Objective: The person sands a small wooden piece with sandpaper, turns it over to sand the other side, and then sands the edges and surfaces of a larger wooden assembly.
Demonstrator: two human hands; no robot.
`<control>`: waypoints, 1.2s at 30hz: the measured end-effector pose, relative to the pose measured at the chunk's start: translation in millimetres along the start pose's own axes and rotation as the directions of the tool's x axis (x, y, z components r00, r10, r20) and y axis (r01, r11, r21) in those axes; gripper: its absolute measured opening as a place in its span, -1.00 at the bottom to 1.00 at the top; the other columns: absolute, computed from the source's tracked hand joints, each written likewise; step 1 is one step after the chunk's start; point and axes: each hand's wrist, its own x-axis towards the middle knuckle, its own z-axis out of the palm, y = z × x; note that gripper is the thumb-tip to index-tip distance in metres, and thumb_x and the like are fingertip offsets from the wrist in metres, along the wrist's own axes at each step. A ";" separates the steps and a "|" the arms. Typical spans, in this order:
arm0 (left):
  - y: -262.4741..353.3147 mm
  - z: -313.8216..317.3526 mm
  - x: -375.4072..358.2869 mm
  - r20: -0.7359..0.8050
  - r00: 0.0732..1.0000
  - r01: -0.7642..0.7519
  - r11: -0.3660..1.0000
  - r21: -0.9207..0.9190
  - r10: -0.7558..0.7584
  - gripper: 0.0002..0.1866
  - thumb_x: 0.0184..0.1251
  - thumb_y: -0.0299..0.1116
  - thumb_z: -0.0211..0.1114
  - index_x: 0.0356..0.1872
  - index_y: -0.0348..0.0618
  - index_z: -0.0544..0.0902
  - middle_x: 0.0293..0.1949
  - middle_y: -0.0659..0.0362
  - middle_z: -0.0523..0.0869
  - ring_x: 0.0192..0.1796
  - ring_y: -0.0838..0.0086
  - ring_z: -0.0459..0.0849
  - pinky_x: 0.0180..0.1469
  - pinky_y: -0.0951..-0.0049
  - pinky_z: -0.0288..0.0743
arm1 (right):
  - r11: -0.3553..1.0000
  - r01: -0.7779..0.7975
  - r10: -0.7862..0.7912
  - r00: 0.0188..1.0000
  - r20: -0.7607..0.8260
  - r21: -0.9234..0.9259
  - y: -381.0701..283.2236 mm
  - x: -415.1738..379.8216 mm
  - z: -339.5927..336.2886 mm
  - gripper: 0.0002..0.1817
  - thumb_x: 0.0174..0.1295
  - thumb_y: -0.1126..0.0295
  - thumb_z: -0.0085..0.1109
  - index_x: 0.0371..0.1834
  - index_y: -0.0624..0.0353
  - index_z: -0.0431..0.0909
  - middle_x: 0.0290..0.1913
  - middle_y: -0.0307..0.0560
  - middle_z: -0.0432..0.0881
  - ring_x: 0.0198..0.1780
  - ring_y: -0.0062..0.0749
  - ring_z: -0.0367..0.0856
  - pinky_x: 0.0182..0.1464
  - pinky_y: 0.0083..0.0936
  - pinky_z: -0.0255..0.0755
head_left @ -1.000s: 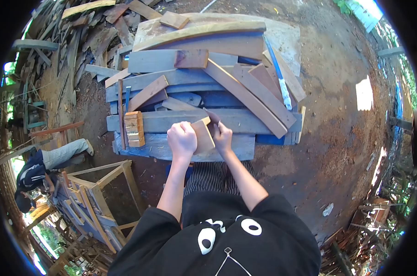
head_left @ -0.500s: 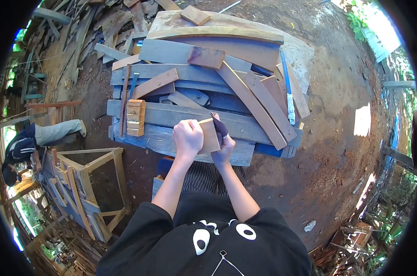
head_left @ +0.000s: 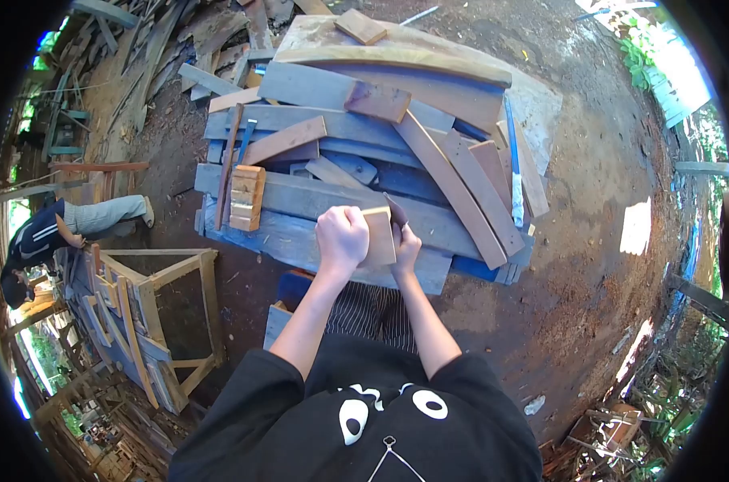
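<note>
My left hand [head_left: 343, 238] is closed around a flat wooden block [head_left: 380, 238], held upright in front of my body above the near edge of the work table. In my right hand [head_left: 406, 251] is a dark, thin piece of sandpaper [head_left: 397, 210], pinched against the block's right edge. Part of the sandpaper is hidden by the fingers. Left of my hands, a stack of small grooved wooden pieces [head_left: 247, 198] lies on the boards. A reddish-brown block [head_left: 378, 101] rests farther back on the pile.
Grey planks [head_left: 300, 189] and long brown strips [head_left: 449, 189] cover the table. A blue-handled tool [head_left: 515, 165] lies at its right side. To the left, a person [head_left: 51, 233] bends over a wooden frame [head_left: 163, 321]. Scrap timber [head_left: 159, 60] is heaped at the back left.
The sandpaper, bent over toward my right fingers before, now stands straighter along the block's edge. Both hands and the block sit slightly farther right in view, as does the table.
</note>
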 end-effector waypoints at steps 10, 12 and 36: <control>6.0 -3.3 -0.2 0.019 0.999 0.051 0.999 -0.011 -0.051 -0.64 0.17 -0.35 -0.03 -0.63 -0.42 0.61 -0.56 -0.27 0.59 -0.41 -0.16 0.63 -0.26 0.02 0.50 | 0.987 0.145 -0.145 0.989 0.004 -0.076 -10.0 -8.8 -1.9 -0.58 0.27 0.65 -0.12 0.20 0.28 0.46 0.12 0.12 0.58 0.19 -0.27 0.55 0.17 -0.47 0.40; 5.2 -1.7 4.6 -0.008 1.000 0.028 1.000 -0.010 -0.028 -0.64 0.17 -0.35 -0.03 -0.63 -0.43 0.60 -0.56 -0.27 0.59 -0.41 -0.16 0.63 -0.27 0.02 0.50 | 0.965 0.260 -0.261 0.965 -0.011 -0.023 -23.7 -8.1 -1.0 -0.59 0.27 0.61 -0.07 0.22 0.29 0.43 0.13 0.18 0.56 0.19 -0.26 0.54 0.17 -0.44 0.40; 1.5 -2.5 -2.2 0.064 0.996 0.068 0.998 0.013 -0.068 -0.64 0.16 -0.35 -0.02 -0.64 -0.42 0.61 -0.56 -0.26 0.59 -0.43 -0.13 0.63 -0.28 0.03 0.50 | 0.939 0.316 -0.298 0.944 -0.140 0.133 -48.0 -7.6 6.1 -0.71 0.30 0.62 -0.07 0.03 0.31 0.56 -0.06 0.11 0.68 0.02 -0.41 0.63 0.26 -0.35 0.31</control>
